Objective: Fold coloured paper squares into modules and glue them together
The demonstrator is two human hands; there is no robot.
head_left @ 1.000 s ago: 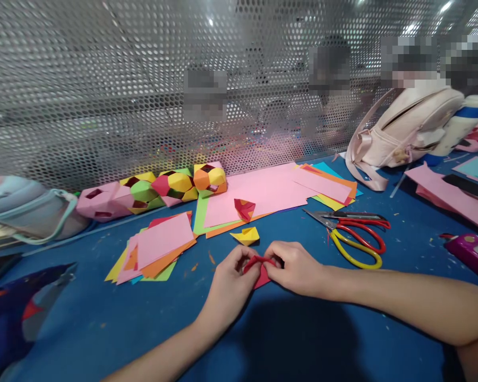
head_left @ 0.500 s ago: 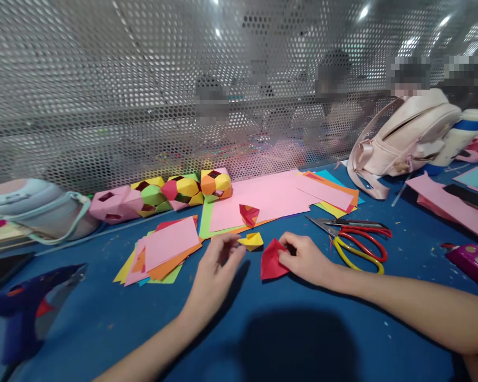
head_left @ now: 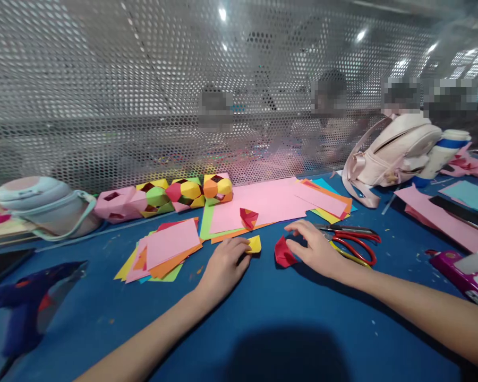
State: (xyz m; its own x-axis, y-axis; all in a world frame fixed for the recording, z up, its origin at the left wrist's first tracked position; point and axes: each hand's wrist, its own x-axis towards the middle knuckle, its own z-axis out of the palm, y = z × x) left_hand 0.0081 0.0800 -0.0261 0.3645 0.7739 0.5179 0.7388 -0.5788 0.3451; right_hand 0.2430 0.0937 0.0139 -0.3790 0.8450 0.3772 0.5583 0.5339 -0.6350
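Blue tabletop [head_left: 207,329], perforated metal screen [head_left: 103,106] along its far side, people blurred behind it. Left hand [head_left: 225,260]: fingers curled close together, tips over the left end of a folded yellow paper [head_left: 255,244] near the middle of the table; can't tell if they're pinching it. Right hand [head_left: 316,249]: fingers spread, thumb apart from index, nothing gripped. Folded red paper [head_left: 283,252] sits just left of the right thumb; can't tell if they touch. Both pieces are on the table, yellow left of red, with a gap between. Just beyond yellow: red-and-yellow folded piece [head_left: 247,217], by the near edge of the large pink sheets [head_left: 263,199]. Left of left hand: fanned stack of small coloured papers [head_left: 172,244]. Right hand partly covers scissors [head_left: 357,236], red and yellow handles. Further out, far left: row of multicoloured paper modules [head_left: 155,196], then a lidded grey-blue container [head_left: 51,212]. Near left: blue glue gun [head_left: 22,302]. Far right: pale pink backpack [head_left: 398,154], white-and-blue bottle [head_left: 444,155] beside it. Near right: purple gadget [head_left: 456,270].
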